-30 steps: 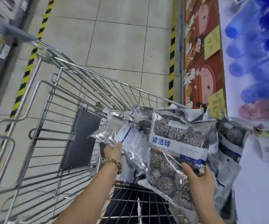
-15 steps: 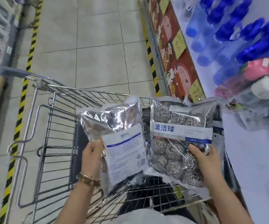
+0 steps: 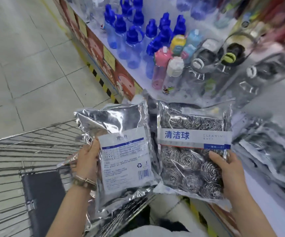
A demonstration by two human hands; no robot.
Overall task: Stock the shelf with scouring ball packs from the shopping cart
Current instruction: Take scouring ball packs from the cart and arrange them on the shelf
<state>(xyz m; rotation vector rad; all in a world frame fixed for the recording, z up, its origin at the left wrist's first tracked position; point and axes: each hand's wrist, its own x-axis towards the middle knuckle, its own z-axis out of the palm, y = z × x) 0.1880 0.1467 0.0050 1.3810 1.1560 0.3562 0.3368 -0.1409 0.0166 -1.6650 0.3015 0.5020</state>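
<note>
The shopping cart [image 3: 35,151] occupies the left side, its wire basket below and left of both hands.

The left hand [image 3: 87,159] grips the left pack [image 3: 121,151] by its left edge. The fingers [image 3: 94,146] are closed on the foil, thumb on the printed face. This pack shows its label and barcode side and hangs above the cart's right rim, clear of the basket.

The right pack [image 3: 193,151] sits just beside it, with its edge close to the left pack's. Whether the two touch cannot be told. It shows its clear face with the scouring balls visible. The right hand [image 3: 230,171] grips its lower right corner, thumb across the front and the other fingers hidden behind.

Both packs are held face-up to the camera, long axis running away from the person.

The shelf [image 3: 278,96] lies to the right of both packs. Blurred shelf packs [image 3: 266,151] lie near its front edge; bottles [image 3: 138,31] stand further along it.

Judgement: the right hand is nearer the shelf, so its pack likely goes first, travelling rightward toward the stocked group. The left pack must cross the greater distance.
</note>
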